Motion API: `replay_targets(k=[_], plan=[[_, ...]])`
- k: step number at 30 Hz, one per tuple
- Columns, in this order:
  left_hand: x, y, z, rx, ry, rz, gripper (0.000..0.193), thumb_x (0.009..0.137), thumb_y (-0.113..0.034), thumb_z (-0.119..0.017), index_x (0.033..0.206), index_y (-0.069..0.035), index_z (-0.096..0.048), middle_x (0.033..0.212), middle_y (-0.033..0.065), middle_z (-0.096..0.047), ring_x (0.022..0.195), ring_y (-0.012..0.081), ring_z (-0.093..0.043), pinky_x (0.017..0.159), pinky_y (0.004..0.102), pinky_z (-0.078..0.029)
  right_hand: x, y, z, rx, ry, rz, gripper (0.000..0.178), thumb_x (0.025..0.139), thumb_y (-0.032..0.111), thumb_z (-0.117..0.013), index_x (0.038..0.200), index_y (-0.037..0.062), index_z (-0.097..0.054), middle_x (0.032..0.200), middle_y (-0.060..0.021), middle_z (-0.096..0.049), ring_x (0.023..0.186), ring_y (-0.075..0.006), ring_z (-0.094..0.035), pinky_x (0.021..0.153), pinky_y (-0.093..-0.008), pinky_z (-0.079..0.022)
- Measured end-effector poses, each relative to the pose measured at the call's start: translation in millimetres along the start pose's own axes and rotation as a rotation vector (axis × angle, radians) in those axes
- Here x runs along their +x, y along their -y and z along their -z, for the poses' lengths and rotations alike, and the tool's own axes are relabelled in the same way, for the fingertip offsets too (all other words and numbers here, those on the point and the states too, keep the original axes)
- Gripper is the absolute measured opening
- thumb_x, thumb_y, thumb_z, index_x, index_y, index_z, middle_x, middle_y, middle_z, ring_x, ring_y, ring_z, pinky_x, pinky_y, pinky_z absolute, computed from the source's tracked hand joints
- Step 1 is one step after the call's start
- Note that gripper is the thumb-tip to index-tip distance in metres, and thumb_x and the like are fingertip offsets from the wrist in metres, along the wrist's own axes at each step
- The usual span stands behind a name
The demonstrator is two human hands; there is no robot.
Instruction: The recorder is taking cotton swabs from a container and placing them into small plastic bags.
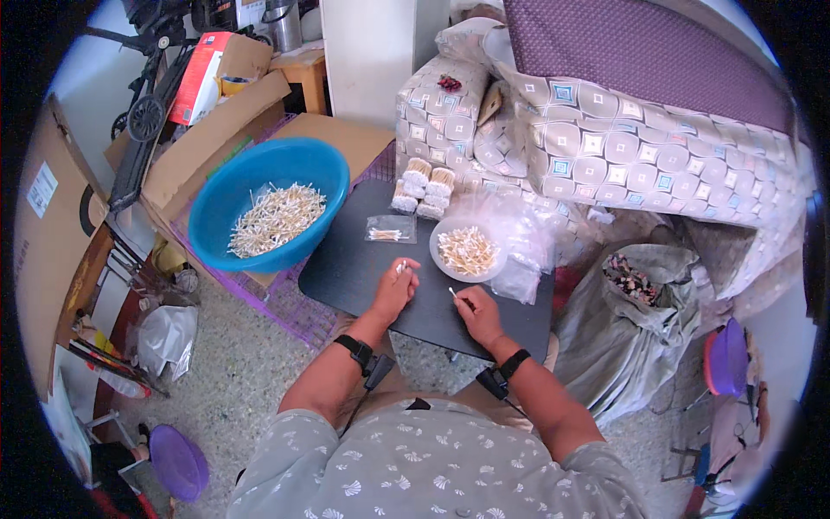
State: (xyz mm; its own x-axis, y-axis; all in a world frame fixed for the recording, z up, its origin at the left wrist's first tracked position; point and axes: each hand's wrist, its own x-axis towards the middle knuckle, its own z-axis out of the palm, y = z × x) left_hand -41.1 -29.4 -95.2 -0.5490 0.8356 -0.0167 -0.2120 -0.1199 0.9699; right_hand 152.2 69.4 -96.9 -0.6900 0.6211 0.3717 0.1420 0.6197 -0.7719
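Observation:
Over the near part of a black table (346,272), my left hand (396,290) is closed on cotton swabs, whose white tips show at its fingertips. To its right my right hand (475,313) pinches a cotton swab (452,292) by the stick, tip pointing up and left. A white bowl (438,266) heaped with loose swabs stands just beyond my right hand. Beyond my left hand lies a small clear bag (390,230) with a few swabs on it or in it; I cannot tell which. Several packed bundles of swabs (424,186) are stacked at the table's far edge.
Left of the table a large blue basin (203,229) holds a big pile of swabs. Clear plastic bags (523,251) lie right of the bowl. A grey cloth sack (631,337) stands at the right, near a covered sofa (622,130). Cardboard (346,143) lies behind the basin.

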Motion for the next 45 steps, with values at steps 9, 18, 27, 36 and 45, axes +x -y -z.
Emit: replay_targets(k=[9, 18, 27, 36, 45], plan=[[4.1, 4.6, -19.9, 0.239, 0.179, 0.018, 0.016, 0.088, -0.013, -0.061, 0.103, -0.007, -0.062, 0.073, -0.0067, -0.051, 0.062, 0.0028, -0.041, 0.053, 0.0197, -0.035, 8.3, 7.9, 5.6, -0.067, 0.007, -0.012, 0.012, 0.084, 0.013, -0.061, 0.09, 0.0028, -0.06, 0.085, -0.0137, -0.059, 0.081, -0.032, -0.059, 0.07, -0.0382, -0.046], [2.3, 10.2, -21.2, 0.2, 0.359, 0.07, 0.021, 0.086, -0.01, -0.065, 0.107, -0.006, -0.065, 0.082, -0.0084, -0.057, 0.072, 0.001, -0.046, 0.062, 0.0175, -0.04, 5.1, 5.2, 3.9, -0.069, 0.033, -0.007, 0.011, 0.083, 0.012, -0.062, 0.089, 0.0031, -0.059, 0.084, -0.0126, -0.057, 0.078, -0.0305, -0.058, 0.068, -0.037, -0.046], [-2.9, 9.1, -23.7, 0.197, 0.322, 0.013, 0.014, 0.086, -0.01, -0.065, 0.099, -0.005, -0.068, 0.08, -0.0075, -0.059, 0.069, 0.0014, -0.047, 0.061, 0.0179, -0.04, 3.8, 2.7, -0.1, -0.055, 0.042, -0.038, 0.011, 0.081, 0.012, -0.064, 0.086, 0.0036, -0.058, 0.08, -0.012, -0.056, 0.074, -0.0294, -0.058, 0.065, -0.0366, -0.046], [-5.4, 2.2, -27.5, 0.227, 0.34, -0.039, 0.01, 0.086, -0.011, -0.067, 0.094, -0.007, -0.068, 0.067, -0.0117, -0.046, 0.059, 0.0001, -0.036, 0.05, 0.0177, -0.029, 4.3, 3.3, 1.9, -0.058, 0.044, -0.062, 0.012, 0.079, 0.011, -0.065, 0.083, 0.0036, -0.056, 0.079, -0.0115, -0.055, 0.072, -0.029, -0.057, 0.063, -0.0367, -0.045], [-1.9, 8.7, -24.0, 0.296, 0.292, -0.054, 0.012, 0.086, -0.013, -0.066, 0.096, -0.005, -0.067, 0.077, -0.0069, -0.057, 0.068, 0.0024, -0.046, 0.059, 0.0195, -0.039, 2.7, -0.6, 0.6, 0.033, -0.013, -0.091, 0.012, 0.081, 0.011, -0.065, 0.087, 0.0031, -0.057, 0.081, -0.0111, -0.058, 0.073, -0.0252, -0.059, 0.065, -0.0337, -0.046]])
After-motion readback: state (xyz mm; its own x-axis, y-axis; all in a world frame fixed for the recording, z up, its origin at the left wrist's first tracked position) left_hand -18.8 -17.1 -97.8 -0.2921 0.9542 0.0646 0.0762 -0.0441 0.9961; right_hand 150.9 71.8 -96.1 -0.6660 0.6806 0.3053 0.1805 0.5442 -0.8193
